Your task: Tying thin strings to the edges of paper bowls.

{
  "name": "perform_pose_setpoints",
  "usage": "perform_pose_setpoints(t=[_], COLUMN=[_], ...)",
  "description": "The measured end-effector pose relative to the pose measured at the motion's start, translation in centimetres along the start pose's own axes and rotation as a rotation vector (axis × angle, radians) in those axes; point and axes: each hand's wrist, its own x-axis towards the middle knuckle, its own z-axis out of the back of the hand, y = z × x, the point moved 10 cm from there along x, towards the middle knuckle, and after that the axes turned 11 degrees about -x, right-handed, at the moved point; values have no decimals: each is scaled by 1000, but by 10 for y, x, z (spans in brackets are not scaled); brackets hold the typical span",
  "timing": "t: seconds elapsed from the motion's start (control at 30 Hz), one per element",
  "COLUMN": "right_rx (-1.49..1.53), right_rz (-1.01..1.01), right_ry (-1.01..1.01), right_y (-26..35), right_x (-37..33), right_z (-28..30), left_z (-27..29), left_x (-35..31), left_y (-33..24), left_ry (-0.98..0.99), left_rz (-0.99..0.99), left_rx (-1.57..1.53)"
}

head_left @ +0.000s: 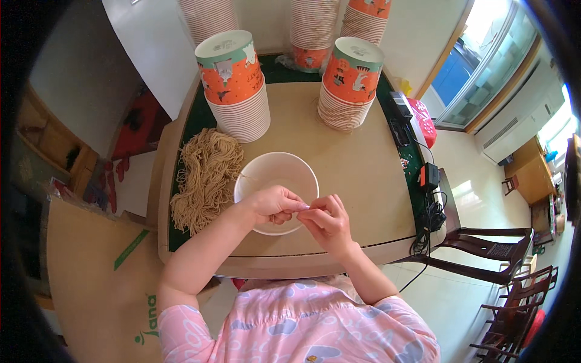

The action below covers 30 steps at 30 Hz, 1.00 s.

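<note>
Grip: your left hand (273,204) and right hand (327,219) meet fingertip to fingertip over the near rim of the white bowl, each with thumb and forefinger pressed together on something small and pale between them; what that is you cannot tell, it is too small to make out.
Table: the brown-topped table (357,181) carries everything; a dark green layer shows along its left edge and at the far edge.
Cup stacks: two tall stacks of orange-and-green paper cups stand upside down toward the far edge, the left stack (236,85) near the far left corner, the right stack (350,81) toward the far right. More stacks (311,30) rise behind them past the far edge.
Noodles: a long heap of pale dry noodles (203,178) lies along the left edge, just beside the bowl, and one thin strand reaches toward the bowl's rim.
Bowl: the white bowl (275,172) sits upright at the middle of the near half, its near rim under your hands; its visible inside looks bare.
Right edge: a black device (399,124) and an orange-and-black box (428,176) with dark cables lie along it, well apart from your hands.
</note>
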Motion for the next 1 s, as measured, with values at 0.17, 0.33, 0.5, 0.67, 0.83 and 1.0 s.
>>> perform_pose_setpoints(t=[0.17,0.33,0.5,0.67,0.83,1.0], right_rx=[264,807,990,1077,1115,808], right_rz=[-293,-734,-915,-993,-958,-722], right_ry=[-24,-2,47,65,103,119], right_y=[-29,-56,-62,-59,-53,-47], right_x=[-19,-49,-62,-68,-65,-53], right_z=[-6,-34,-51,-57,-55,-41], left_z=[-6,-37,-91,-85,-64,-40], left_x=[-16,-62,-92,-90,-88,-82], left_y=[-19,-49,-48,-42,-42,-33], left_ry=[-110,-461,-553,-582,-629,-654], left_rz=[-236,-645,-1083,-1081,-1017,-879], left_rx=[31,812,1414,1320,930,707])
